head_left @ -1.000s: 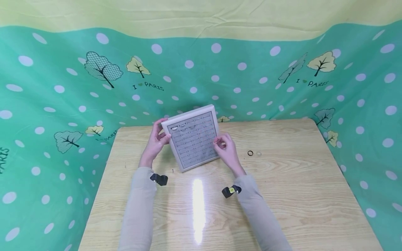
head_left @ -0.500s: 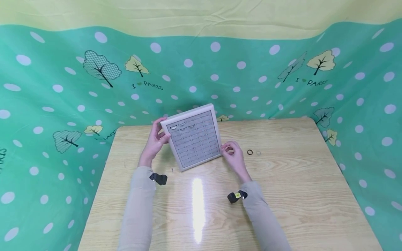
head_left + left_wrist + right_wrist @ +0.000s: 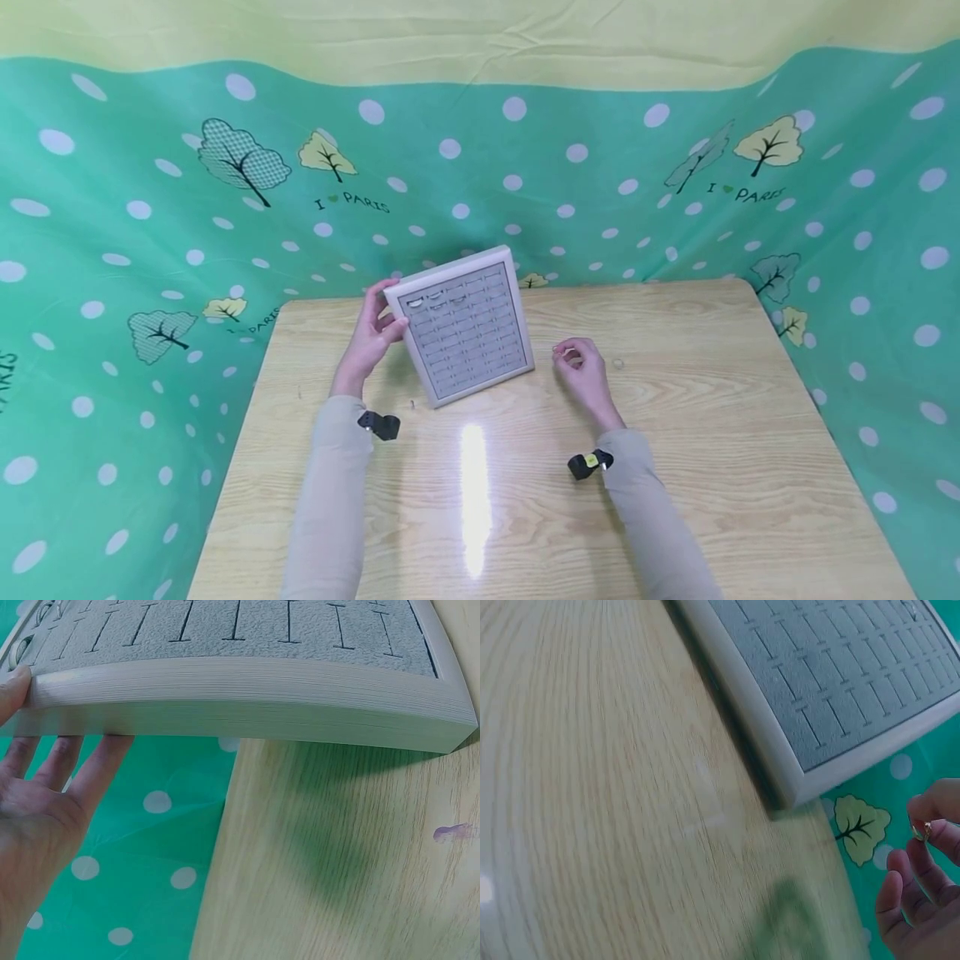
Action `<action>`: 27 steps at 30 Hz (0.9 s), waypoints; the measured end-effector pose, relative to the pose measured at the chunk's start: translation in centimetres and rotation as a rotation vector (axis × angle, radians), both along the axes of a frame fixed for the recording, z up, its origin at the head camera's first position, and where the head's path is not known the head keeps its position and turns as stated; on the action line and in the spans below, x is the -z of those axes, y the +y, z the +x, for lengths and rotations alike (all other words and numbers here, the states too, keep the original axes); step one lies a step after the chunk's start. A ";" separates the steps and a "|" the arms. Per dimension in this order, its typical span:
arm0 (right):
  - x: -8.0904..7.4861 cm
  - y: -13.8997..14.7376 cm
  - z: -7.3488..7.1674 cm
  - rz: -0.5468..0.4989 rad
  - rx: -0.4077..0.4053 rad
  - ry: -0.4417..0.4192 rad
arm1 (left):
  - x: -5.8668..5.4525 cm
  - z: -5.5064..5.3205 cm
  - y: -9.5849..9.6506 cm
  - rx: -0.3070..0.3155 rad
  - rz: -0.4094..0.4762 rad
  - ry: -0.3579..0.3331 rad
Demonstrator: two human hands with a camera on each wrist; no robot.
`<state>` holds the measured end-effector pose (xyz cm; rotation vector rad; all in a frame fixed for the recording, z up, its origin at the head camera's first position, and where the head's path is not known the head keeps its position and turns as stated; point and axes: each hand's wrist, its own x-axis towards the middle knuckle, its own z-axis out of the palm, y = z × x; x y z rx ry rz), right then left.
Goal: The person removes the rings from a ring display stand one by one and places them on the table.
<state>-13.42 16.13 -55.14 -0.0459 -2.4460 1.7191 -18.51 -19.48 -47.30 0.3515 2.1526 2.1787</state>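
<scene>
Ring (image 3: 928, 830) pinched, right hand (image 3: 582, 371); tray (image 3: 472, 337) gripped, left hand (image 3: 371, 340).

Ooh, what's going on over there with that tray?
A person's left hand holds a slotted gray tray at a tilt. The right hand, away from the tray, pinches a small gold ring. A few rings sit in the tray, and one pale ring lies on the table.

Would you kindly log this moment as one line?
left hand: holds tilted ring tray; right hand: pinches golden ring, apart from tray; tray: several rings seated; table: pale ring loose
</scene>
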 end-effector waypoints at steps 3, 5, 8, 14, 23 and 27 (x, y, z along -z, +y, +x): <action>0.3 0.7 0.1 0.006 0.014 -0.015 | 0.0 -0.1 0.0 0.005 -0.006 -0.001; 0.4 1.1 0.2 0.015 0.021 -0.028 | 0.0 -0.1 -0.1 0.007 -0.007 -0.006; 0.6 1.8 0.4 0.029 0.030 -0.038 | 0.0 -0.1 -0.1 0.009 -0.007 -0.015; 0.9 3.3 0.8 0.035 0.065 -0.051 | 0.0 -0.1 -0.1 0.011 -0.003 -0.012; 1.6 5.6 1.4 0.084 0.098 -0.048 | 0.1 -0.1 0.0 0.011 -0.002 -0.005; 2.2 6.7 1.8 0.111 0.111 -0.038 | 0.1 -0.1 -0.1 0.013 0.009 -0.001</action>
